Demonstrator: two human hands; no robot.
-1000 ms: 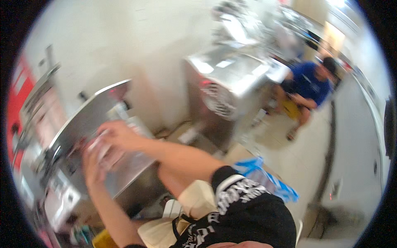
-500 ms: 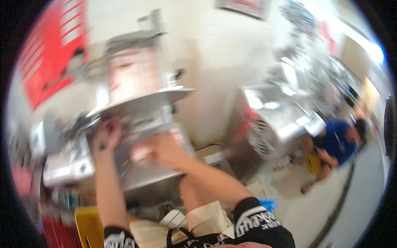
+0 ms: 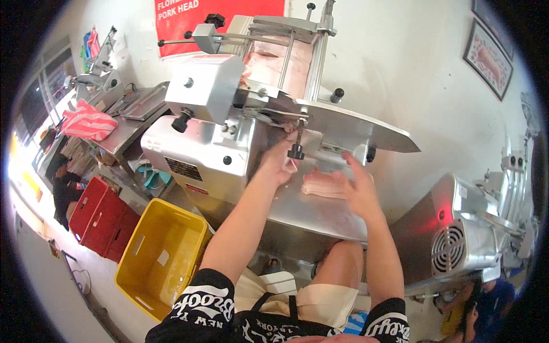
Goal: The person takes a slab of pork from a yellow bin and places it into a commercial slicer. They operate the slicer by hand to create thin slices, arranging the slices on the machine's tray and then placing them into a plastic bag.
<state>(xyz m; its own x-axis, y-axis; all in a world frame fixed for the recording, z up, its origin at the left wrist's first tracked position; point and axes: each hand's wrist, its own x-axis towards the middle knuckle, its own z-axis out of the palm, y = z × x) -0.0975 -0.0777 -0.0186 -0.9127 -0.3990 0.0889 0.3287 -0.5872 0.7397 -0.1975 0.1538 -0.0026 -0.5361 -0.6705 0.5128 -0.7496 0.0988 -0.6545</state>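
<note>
A silver meat slicer (image 3: pixel 197 137) stands before me, with a large pale block of pork (image 3: pixel 280 63) in its upper feed carriage. My left hand (image 3: pixel 278 159) is under the slicer's outlet, closed around a thin pork slice (image 3: pixel 291 165); a black knob and the machine hide part of the fingers. On the steel tray (image 3: pixel 286 208) lies a small stack of pinkish-white pork slices (image 3: pixel 323 184). Over the stack's right edge is my right hand (image 3: pixel 361 187), fingers apart and nothing gripped; its thumb is close to the slices, contact unclear.
A yellow crate (image 3: pixel 163 257) and a red crate (image 3: pixel 103 214) stand on the floor at left. Behind them is a steel table (image 3: pixel 128 128) with a striped pink bag (image 3: pixel 88 121). Another slicer (image 3: pixel 452 223) stands at right, with a person in blue (image 3: pixel 489 311) low beside it.
My view has swung left, bringing the crates into sight. The right hand, earlier over the meat on the tray, now has its fingers spread at the stack's right edge. The left stays by the outlet.
</note>
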